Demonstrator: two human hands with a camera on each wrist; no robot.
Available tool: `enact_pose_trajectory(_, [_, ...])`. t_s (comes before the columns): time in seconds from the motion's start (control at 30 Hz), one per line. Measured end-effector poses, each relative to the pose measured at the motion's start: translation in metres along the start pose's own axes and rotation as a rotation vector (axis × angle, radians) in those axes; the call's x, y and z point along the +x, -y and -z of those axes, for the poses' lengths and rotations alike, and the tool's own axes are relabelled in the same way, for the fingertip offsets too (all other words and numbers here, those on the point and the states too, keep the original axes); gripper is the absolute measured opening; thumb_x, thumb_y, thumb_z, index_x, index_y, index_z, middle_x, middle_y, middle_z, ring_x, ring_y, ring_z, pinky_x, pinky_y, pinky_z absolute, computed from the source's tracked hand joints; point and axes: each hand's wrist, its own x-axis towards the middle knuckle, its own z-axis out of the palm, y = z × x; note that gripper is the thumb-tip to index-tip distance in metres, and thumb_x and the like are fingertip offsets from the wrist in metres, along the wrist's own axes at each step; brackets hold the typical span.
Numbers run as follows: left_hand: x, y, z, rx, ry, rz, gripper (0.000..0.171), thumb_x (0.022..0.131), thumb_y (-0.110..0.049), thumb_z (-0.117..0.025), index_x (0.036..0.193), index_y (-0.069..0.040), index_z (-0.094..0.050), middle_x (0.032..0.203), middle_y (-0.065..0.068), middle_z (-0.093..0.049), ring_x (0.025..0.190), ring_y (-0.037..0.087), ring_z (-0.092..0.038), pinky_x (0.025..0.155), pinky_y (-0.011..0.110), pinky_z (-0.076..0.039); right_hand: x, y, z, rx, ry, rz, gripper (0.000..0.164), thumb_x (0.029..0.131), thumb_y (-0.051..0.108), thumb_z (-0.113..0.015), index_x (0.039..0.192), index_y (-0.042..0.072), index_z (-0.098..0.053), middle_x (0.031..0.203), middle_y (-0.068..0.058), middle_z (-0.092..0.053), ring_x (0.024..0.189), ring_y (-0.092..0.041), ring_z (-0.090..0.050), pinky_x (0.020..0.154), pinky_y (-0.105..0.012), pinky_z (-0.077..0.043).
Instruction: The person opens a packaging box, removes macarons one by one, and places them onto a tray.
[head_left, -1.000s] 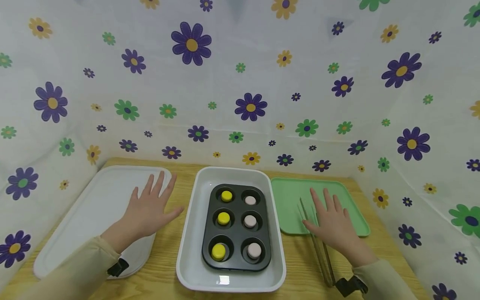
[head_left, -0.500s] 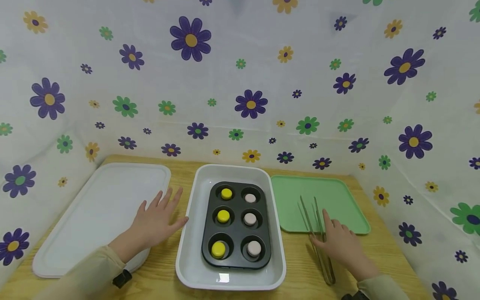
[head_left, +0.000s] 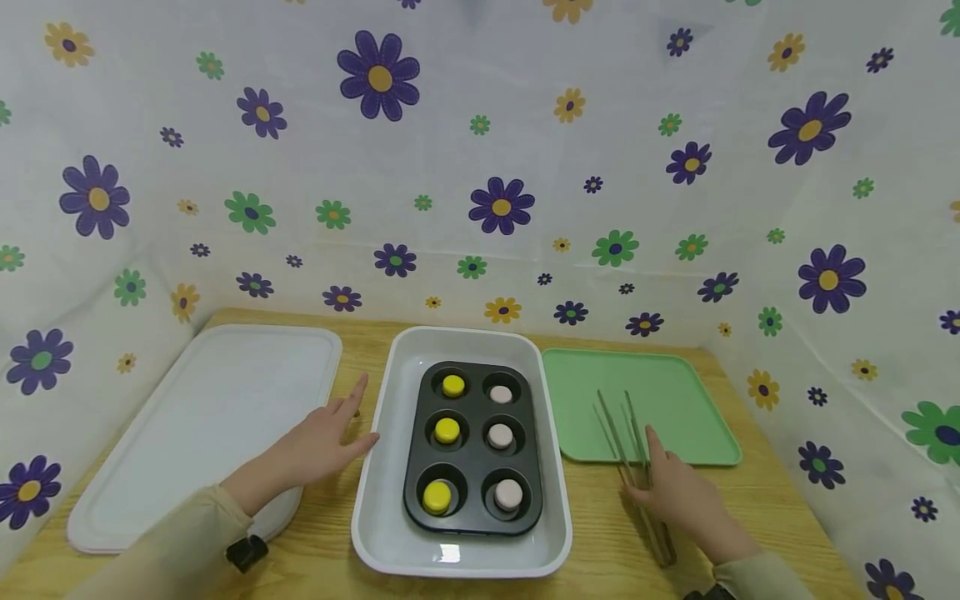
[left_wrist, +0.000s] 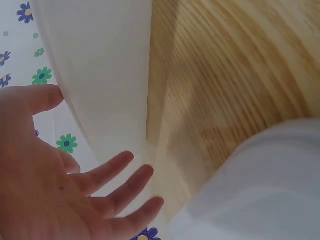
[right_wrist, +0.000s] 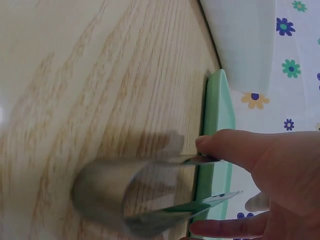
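Observation:
Metal tongs [head_left: 637, 492] lie at the right, tips reaching over the green tray [head_left: 712, 425]. My right hand [head_left: 686, 500] is around them; in the right wrist view, the thumb [right_wrist: 220, 145] is at one arm of the tongs and a finger [right_wrist: 225, 227] lies by the other. My left hand [head_left: 315, 450] holds nothing, fingers apart, its thumb close to the left rim of the deep white basin [head_left: 375, 500]. Inside the basin sits a dark muffin tin [head_left: 474, 467]. Its left cups hold yellow round pieces [head_left: 447, 431], its right cups pale pink ones [head_left: 500, 436].
A large white tray [head_left: 217, 400] lies at the left, partly beneath my left forearm. The wooden table [head_left: 367, 350] meets a flower-patterned cloth [head_left: 450, 150] at the back and both sides.
My right hand has come down from above and closed in on the tongs, which have shifted slightly. The left hand has lowered toward the basin's rim, its fingers less spread.

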Motion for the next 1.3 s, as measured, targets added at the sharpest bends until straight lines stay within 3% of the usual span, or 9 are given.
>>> enact_pose_trajectory(0.1, [0.004,0.004,0.000,-0.154,0.058,0.001,0.091,0.097,-0.045,-0.058,0.159,-0.004,-0.006,0.133,0.023,-0.057,0.107,0.035,-0.063,0.091,0.054,-0.053,-0.002,0.000,0.001,0.034,0.016,0.001,0.105,0.086,0.034,-0.075,0.154,-0.007,-0.008,0.092,-0.023,-0.065,0.056,-0.018,-0.055,0.044,-0.032,-0.040])
enact_pose_trajectory(0.2, [0.009,0.009,-0.002,-0.302,0.127,0.042,0.091,0.096,-0.042,-0.061,0.159,-0.005,-0.006,0.132,0.021,-0.058,0.101,0.028,-0.065,0.084,0.046,-0.056,-0.004,0.001,0.002,0.063,0.025,0.014,0.102,0.085,0.025,-0.076,0.155,-0.005,-0.008,0.079,-0.010,-0.059,0.050,-0.016,-0.048,0.043,-0.030,-0.035])
enact_pose_trajectory(0.4, [0.012,0.015,-0.007,-0.665,0.277,0.144,0.086,0.098,-0.033,-0.062,0.160,-0.010,-0.006,0.140,0.028,-0.043,0.102,0.026,-0.065,0.082,0.043,-0.061,-0.005,-0.002,0.001,0.073,0.016,0.045,0.096,0.084,0.016,-0.076,0.154,-0.006,-0.014,0.092,-0.017,-0.061,0.049,-0.016,-0.047,0.044,-0.030,-0.034])
enact_pose_trajectory(0.53, [0.012,0.014,-0.007,-0.797,0.325,0.146,0.081,0.100,-0.028,-0.059,0.160,-0.014,-0.008,0.145,0.030,-0.034,0.109,0.030,-0.063,0.082,0.047,-0.061,-0.003,-0.004,0.000,0.097,0.020,0.056,0.092,0.083,0.012,-0.075,0.153,-0.006,-0.017,0.083,-0.011,-0.057,0.050,-0.016,-0.045,0.045,-0.030,-0.034])
enact_pose_trajectory(0.67, [0.011,0.011,-0.005,-0.869,0.346,0.138,0.080,0.100,-0.026,-0.058,0.161,-0.015,-0.007,0.146,0.031,-0.033,0.111,0.030,-0.062,0.083,0.045,-0.061,-0.003,-0.005,0.001,0.110,0.026,0.064,0.089,0.083,0.009,-0.074,0.152,-0.006,-0.020,0.077,-0.006,-0.054,0.048,-0.015,-0.041,0.045,-0.029,-0.031])
enact_pose_trajectory(0.83, [0.012,0.013,-0.005,-0.914,0.360,0.137,0.081,0.100,-0.028,-0.059,0.161,-0.017,-0.006,0.138,0.028,-0.043,0.107,0.025,-0.064,0.084,0.041,-0.061,-0.003,-0.007,-0.001,0.106,0.031,0.056,0.088,0.084,0.012,-0.074,0.153,-0.003,-0.021,0.072,-0.004,-0.053,0.049,-0.015,-0.042,0.045,-0.029,-0.030])
enact_pose_trajectory(1.0, [0.011,0.016,-0.007,-0.934,0.361,0.126,0.082,0.100,-0.030,-0.059,0.161,-0.018,-0.006,0.132,0.025,-0.047,0.104,0.023,-0.065,0.084,0.039,-0.061,-0.003,-0.007,-0.001,0.089,0.020,0.057,0.088,0.087,0.023,-0.075,0.153,0.000,-0.023,0.072,-0.003,-0.056,0.056,-0.015,-0.050,0.047,-0.030,-0.036])
enact_pose_trajectory(1.3, [0.009,0.019,-0.009,-0.933,0.334,0.112,0.080,0.100,-0.030,-0.058,0.161,-0.018,-0.007,0.133,0.027,-0.044,0.104,0.023,-0.064,0.085,0.039,-0.061,-0.001,-0.006,-0.002,0.048,-0.030,0.121,0.084,0.085,0.014,-0.076,0.151,-0.001,-0.027,0.072,-0.001,-0.057,0.053,-0.013,-0.049,0.045,-0.029,-0.037])
